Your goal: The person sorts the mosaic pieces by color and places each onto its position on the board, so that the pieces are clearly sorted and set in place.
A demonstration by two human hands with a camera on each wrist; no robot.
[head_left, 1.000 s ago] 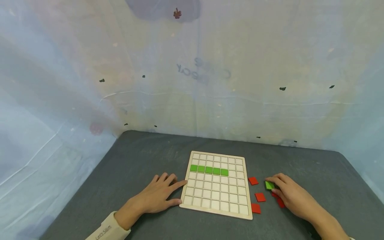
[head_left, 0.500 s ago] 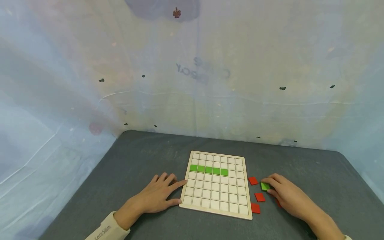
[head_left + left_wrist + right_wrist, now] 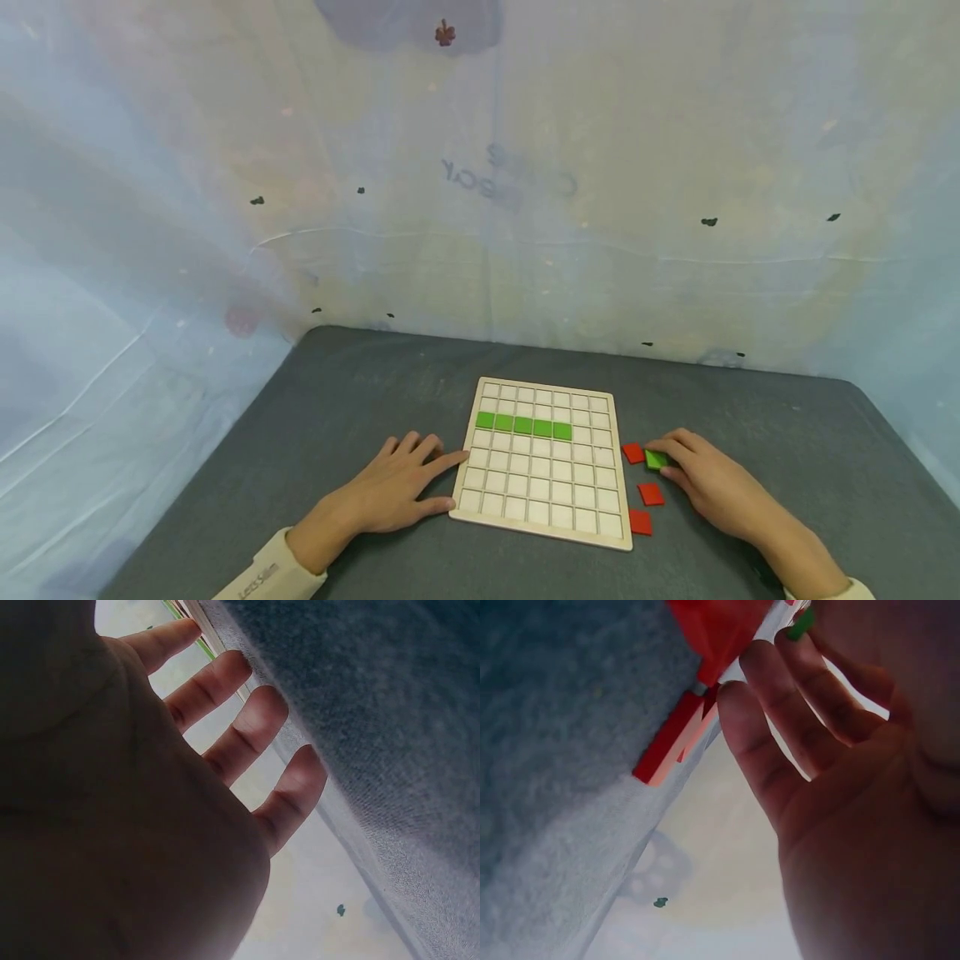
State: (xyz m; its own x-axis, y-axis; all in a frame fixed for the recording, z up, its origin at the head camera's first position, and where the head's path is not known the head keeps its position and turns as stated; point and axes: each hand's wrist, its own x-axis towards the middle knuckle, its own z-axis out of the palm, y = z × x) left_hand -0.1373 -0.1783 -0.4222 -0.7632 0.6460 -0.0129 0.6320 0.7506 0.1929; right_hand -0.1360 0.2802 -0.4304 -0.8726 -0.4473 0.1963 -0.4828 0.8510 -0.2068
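Note fingers of the right hand (image 3: 722,487): thumb-opposed, pinching the green tile (image 3: 655,459) right of the board (image 3: 540,528), just beside the far red tile (image 3: 633,453), with contact impossible to judge. Note left hand (image 3: 390,492): extended, grasping nothing, touching the board's left edge. Treat as a short carry leftward, judging by position. Grip the green tile by opposite edges, raise clear of the far red tile before crossing, and hold level. Brace the board lightly with the left hand.
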